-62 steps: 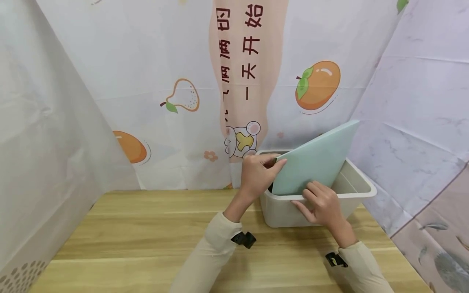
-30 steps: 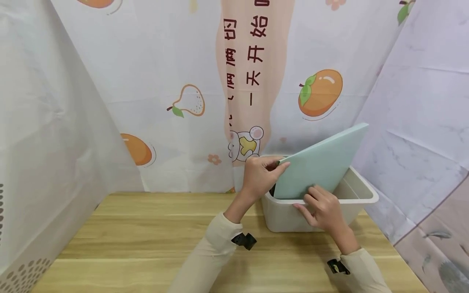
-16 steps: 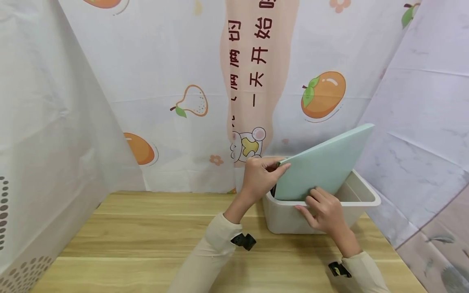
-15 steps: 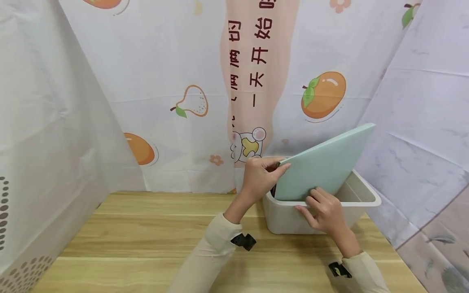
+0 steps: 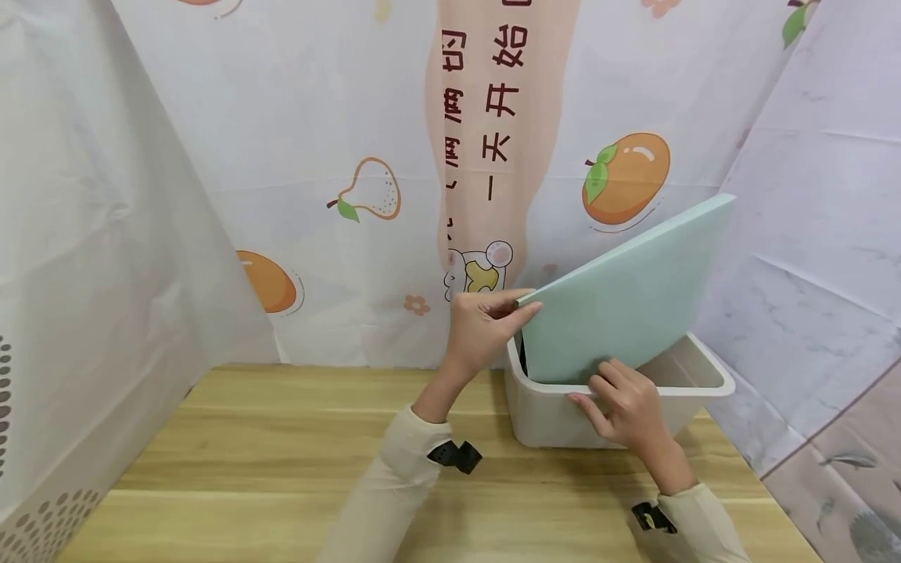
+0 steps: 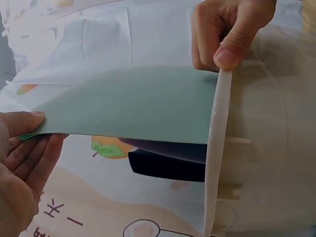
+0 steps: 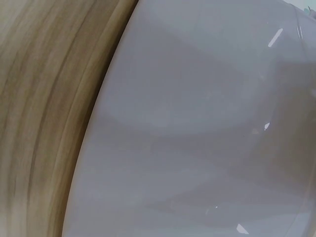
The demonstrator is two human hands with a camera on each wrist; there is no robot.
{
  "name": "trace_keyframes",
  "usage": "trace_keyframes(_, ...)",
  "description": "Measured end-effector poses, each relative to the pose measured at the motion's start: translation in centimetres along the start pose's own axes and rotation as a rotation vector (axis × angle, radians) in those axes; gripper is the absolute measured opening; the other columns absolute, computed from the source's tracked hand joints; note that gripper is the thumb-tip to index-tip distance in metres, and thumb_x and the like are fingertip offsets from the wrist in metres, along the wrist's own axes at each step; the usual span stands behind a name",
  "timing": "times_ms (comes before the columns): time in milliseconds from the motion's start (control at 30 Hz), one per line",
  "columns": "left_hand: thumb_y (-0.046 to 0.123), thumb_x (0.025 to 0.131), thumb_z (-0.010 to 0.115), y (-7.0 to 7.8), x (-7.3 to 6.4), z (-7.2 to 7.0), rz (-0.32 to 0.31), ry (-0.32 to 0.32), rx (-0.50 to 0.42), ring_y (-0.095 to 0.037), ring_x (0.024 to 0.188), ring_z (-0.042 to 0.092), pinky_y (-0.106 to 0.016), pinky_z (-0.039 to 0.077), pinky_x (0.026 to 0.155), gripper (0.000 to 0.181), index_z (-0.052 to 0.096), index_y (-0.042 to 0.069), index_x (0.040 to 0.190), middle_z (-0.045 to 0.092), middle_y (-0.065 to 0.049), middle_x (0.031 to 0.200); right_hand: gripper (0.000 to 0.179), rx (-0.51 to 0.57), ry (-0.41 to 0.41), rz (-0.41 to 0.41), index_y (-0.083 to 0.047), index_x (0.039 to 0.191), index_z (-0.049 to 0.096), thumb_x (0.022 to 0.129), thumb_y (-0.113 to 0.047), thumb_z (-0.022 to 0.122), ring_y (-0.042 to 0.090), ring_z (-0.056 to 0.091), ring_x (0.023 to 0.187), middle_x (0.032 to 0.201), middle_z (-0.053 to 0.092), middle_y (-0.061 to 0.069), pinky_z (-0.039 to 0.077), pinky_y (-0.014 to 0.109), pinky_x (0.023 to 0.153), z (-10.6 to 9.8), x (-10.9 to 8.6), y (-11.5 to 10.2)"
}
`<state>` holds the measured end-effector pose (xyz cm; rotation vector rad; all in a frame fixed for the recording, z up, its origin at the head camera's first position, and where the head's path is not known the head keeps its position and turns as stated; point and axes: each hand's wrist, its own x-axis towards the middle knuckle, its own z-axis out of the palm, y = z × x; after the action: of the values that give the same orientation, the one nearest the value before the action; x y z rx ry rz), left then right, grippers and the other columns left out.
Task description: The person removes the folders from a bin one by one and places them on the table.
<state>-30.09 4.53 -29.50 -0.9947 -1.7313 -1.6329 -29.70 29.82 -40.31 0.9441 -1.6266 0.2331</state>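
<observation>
A flat, pale green booklet (image 5: 626,297) stands tilted in a light grey plastic bin (image 5: 563,418), with its far corner raised high. My left hand (image 5: 475,332) pinches its near upper corner between thumb and fingers. Seen from the left wrist, the left thumb (image 6: 27,120) lies on one face and the fingers sit behind. My right hand (image 5: 626,403) grips the bin's front rim, thumb outside and fingers over the edge. Behind the booklet, a purple item (image 6: 163,148) and a black item (image 6: 165,165) stick out of the bin; their lower parts are hidden.
The bin rests on a wood-grain table (image 5: 281,453) at its back right. A printed cloth (image 5: 317,117) hangs behind, and more cloth (image 5: 823,258) closes off the right side. In the right wrist view the bin's smooth outer wall (image 7: 187,123) fills most of the picture.
My left hand has moved slightly left and up, drawing the booklet higher out of the bin. The right hand stays on the rim, and the head view has shifted a little.
</observation>
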Motion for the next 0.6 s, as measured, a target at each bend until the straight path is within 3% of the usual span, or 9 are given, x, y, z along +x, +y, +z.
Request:
trace_keyframes(133,0.002,0.086,0.08,0.5,0.3,-0.7,-0.037,0.004,-0.031,-0.015,0.064,0.071,-0.022,0.059,0.059,0.017,0.079,-0.005,0.101,0.078,-0.02,0.085,0.058,-0.018,0.002,0.001,-0.008,0.062,0.052,0.103,-0.049,0.054,0.016,0.035,0.054,0.064,0.047,0.006,0.032,0.029,0.042,-0.2,0.0,0.3)
trace_keyframes(267,0.001,0.085,0.08,0.9,0.1,-1.0,-0.029,-0.014,-0.032,-0.016,0.058,0.066,-0.02,0.055,0.055,0.022,0.078,-0.005,0.106,0.076,-0.019,0.079,0.058,-0.026,0.0,-0.005,-0.009,0.062,0.052,0.103,-0.05,0.054,0.017,0.037,0.053,0.065,0.049,0.007,0.034,0.031,0.041,-0.3,-0.2,0.4)
trace_keyframes(467,0.0,0.085,0.08,1.2,-0.2,-1.4,-0.052,-0.014,-0.054,-0.025,0.065,0.072,-0.021,0.058,0.059,0.025,0.078,-0.003,0.109,0.078,-0.02,0.094,0.057,-0.019,-0.003,-0.008,-0.008,0.063,0.053,0.103,-0.049,0.054,0.018,0.039,0.055,0.066,0.05,0.008,0.035,0.032,0.042,-0.3,-0.2,0.2)
trace_keyframes(600,0.001,0.085,0.081,1.6,-0.3,-2.0,-0.105,-0.021,-0.077,-0.016,0.067,0.072,-0.019,0.058,0.061,0.023,0.078,-0.003,0.108,0.078,-0.019,0.098,0.058,-0.013,0.011,-0.016,-0.008,0.062,0.052,0.103,-0.049,0.054,0.017,0.038,0.054,0.065,0.049,0.008,0.034,0.031,0.041,-0.4,0.1,0.1)
